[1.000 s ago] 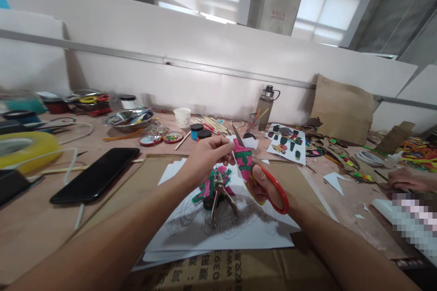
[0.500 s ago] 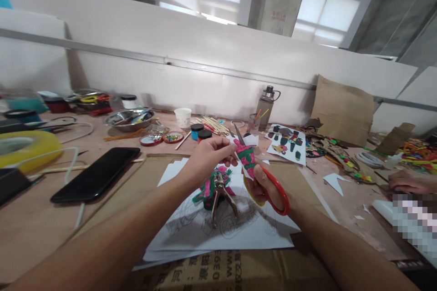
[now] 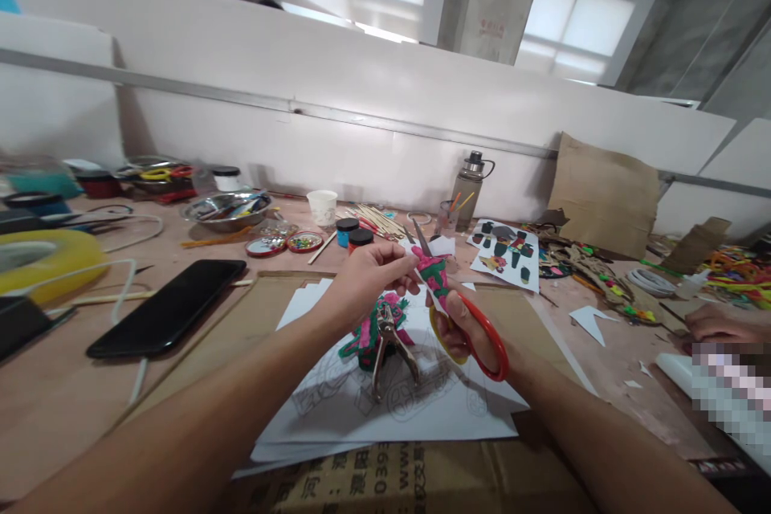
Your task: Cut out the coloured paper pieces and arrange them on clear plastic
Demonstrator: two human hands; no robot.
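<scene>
Being pinched at its edge by the left hand [image 3: 377, 269], above the pencilled sheets [image 3: 337, 422], the pink-and-green painted paper piece [image 3: 434, 277] is being judged light, thin, easily creased, best held marginally; the red-handled scissors [image 3: 502, 357] are being gripped by the right hand [image 3: 470, 325].

L hand [image 3: 378, 277] w/ painted paper [image 3: 434, 279], R hand [image 3: 458, 331] w/ scissors [image 3: 495, 333]

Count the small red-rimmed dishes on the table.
2: the left dish in front and right of the metal bowl, the right dish beside it, toward the blue jar. More may be hidden.
</scene>
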